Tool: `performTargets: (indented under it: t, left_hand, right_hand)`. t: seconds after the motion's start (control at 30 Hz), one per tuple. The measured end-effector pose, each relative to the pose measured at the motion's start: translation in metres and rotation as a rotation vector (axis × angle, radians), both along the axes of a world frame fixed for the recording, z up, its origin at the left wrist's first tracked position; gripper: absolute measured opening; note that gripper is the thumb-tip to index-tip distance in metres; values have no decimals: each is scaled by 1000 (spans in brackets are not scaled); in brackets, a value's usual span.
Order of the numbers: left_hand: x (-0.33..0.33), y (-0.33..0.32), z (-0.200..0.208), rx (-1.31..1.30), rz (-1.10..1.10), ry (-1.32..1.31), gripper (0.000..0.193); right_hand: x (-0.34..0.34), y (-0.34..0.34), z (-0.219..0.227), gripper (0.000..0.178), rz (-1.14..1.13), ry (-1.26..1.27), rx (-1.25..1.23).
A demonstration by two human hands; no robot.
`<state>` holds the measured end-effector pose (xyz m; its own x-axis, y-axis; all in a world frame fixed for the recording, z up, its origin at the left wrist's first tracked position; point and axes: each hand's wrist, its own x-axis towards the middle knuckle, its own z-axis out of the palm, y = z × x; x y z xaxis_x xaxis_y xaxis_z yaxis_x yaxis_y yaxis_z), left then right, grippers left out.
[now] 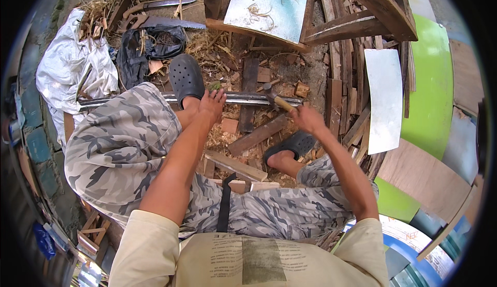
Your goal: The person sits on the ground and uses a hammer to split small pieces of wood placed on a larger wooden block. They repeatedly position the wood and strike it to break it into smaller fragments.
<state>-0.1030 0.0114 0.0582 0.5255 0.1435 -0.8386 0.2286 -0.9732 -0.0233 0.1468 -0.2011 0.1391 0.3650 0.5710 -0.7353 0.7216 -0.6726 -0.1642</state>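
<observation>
My right hand [309, 118] is closed around the wooden handle of a hammer [282, 102]. The hammer's dark head lies over the right part of a long, narrow metal bar [243, 98], which runs sideways across the ground in front of me. My left hand [211, 105] is on the same bar, fingers over it and held close together; their undersides are hidden. A small green piece [214, 86] shows just beyond the left fingertips. Beside that hand, my left foot in a dark clog [187, 78] stands across the bar.
Wood offcuts [258, 135] and shavings cover the ground. Two handsaws [173, 23] lie at the far left, near a black plastic bag [150, 46] and a white sack [72, 72]. Ahead stands a wooden stool with a pale top [266, 7]. Green and white sheets [427, 85] lie at right.
</observation>
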Motion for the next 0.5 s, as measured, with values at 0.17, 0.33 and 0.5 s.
performTargets:
  t: [0.17,0.33,0.5]
  left_hand:
    - [-3,-2,-8,-5,15,-29,86]
    - [-11,-7,-15,44,-4,-36,98]
    - [-7,-6,-7,25,6,-37,83]
  right_hand:
    - [-107,-30,-55,33,-467,135,326]
    - [-155,-16,-43,31,-1088,881,109]
    - [-145,2,-8,31,-897,416,309]
